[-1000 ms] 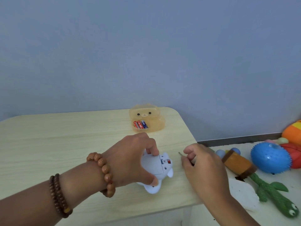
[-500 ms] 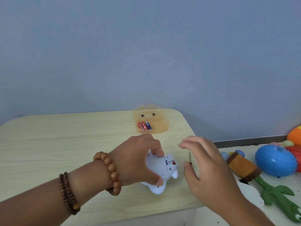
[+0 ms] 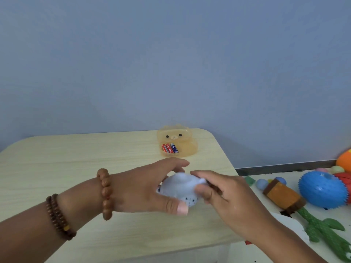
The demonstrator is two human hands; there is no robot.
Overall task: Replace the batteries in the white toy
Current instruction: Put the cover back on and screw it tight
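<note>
The white toy (image 3: 180,188) is held just above the wooden table (image 3: 76,168), turned so its rounded, speckled side faces me. My left hand (image 3: 148,186) grips it from the left, thumb under its near edge. My right hand (image 3: 228,194) grips its right end with curled fingers; a thin dark tool seems tucked under those fingers, blurred. Behind them stands an orange translucent bear-shaped box (image 3: 177,142) with three batteries (image 3: 169,148) lying in it, two red and one blue.
To the right, on a lower white surface, lie a spiky blue ball (image 3: 322,188), an orange-brown block toy (image 3: 283,196), a green cactus plush (image 3: 322,228) and other colourful toys. The table's right edge runs close to my right hand.
The toy has been turned over; its battery compartment side no longer faces me. My right hand moved left from beside the toy and took hold of its right end.
</note>
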